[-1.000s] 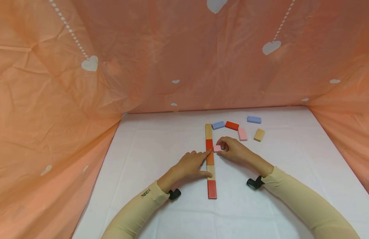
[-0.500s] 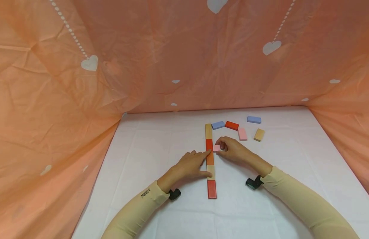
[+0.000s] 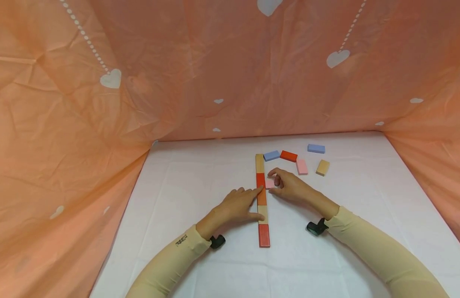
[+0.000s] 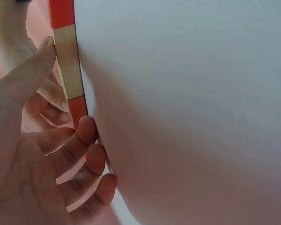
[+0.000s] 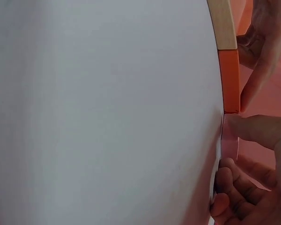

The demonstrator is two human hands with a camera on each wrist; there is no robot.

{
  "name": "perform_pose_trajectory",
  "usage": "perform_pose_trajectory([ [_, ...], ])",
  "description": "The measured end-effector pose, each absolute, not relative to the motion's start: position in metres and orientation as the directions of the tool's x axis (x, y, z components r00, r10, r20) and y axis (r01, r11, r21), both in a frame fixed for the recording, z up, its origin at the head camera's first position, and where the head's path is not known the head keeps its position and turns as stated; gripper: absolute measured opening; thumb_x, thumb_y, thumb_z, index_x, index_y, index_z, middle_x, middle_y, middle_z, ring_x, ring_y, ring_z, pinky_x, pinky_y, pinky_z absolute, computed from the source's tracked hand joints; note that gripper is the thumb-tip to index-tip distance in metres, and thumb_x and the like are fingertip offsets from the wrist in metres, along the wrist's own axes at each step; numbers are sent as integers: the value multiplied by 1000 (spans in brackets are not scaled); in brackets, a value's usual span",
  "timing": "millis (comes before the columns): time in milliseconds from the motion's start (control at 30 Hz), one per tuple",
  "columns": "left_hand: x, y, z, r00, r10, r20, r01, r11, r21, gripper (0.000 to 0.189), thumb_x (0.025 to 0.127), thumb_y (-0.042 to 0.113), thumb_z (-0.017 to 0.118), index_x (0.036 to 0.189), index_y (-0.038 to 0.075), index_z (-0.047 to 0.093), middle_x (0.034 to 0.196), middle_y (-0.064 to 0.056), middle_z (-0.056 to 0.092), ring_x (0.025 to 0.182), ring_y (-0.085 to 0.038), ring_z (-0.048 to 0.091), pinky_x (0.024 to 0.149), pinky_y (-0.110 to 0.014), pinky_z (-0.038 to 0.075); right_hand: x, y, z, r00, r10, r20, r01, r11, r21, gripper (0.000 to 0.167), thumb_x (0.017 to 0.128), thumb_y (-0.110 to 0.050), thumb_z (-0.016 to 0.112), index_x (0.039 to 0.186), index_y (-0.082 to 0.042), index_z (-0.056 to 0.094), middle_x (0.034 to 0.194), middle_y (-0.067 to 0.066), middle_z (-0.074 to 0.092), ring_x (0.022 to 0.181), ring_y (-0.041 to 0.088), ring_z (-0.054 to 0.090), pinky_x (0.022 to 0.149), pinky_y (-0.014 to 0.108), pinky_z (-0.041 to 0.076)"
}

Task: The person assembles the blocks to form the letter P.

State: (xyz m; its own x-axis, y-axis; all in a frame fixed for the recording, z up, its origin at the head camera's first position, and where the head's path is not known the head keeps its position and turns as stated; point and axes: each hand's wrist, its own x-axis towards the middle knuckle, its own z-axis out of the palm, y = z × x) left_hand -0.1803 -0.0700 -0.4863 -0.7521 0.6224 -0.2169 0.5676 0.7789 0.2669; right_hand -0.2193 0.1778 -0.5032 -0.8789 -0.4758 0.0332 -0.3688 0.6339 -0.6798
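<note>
A straight row of wooden blocks (image 3: 264, 236) lies flat on the white table, in natural, red and orange. My left hand (image 3: 235, 205) rests at its left side. Its extended index finger touches the row by the orange block (image 3: 262, 198), and its thumb reaches the natural wood block (image 4: 69, 61). A small pink block (image 3: 270, 183) sits against the row's right side. Around it my right hand (image 3: 291, 186) is spread, thumb touching its near edge and index finger raised just off its far edge. Part of the pink block (image 5: 230, 140) is hidden by the thumb.
From the row's far end curve a blue block (image 3: 271, 155), a red block (image 3: 289, 156) and a second pink block (image 3: 302, 167). Farther right lie another blue block (image 3: 316, 148) and a natural block (image 3: 322, 167). An orange curtain (image 3: 230, 82) encloses the table.
My right hand slid the pink block slightly left against the row, then its index finger lifted away from the block. The left hand has stayed still.
</note>
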Motion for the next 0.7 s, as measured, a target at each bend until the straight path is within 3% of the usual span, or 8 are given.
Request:
perform_pose_trajectory([
  [333, -180, -70, -486, -754, 613, -237, 552, 786, 278, 102, 91, 67, 76, 170, 19, 33, 156, -5, 59, 130, -26, 58, 110, -44, 46, -212, 201, -498, -914, -402, 47, -322, 652, -686, 34, 96, -15, 81, 127, -7, 68, 100, 3, 66, 92, 21, 59, 84, 37, 52],
  [700, -180, -69, -488, -752, 612, -245, 551, 787, 276, 102, 92, 67, 75, 171, 19, 31, 158, -6, 57, 135, -28, 56, 114, -45, 45, -207, 244, -487, -929, -354, 105, -325, 650, -687, 32, 96, -10, 82, 124, -1, 70, 101, 8, 66, 95, 25, 59, 84, 36, 51],
])
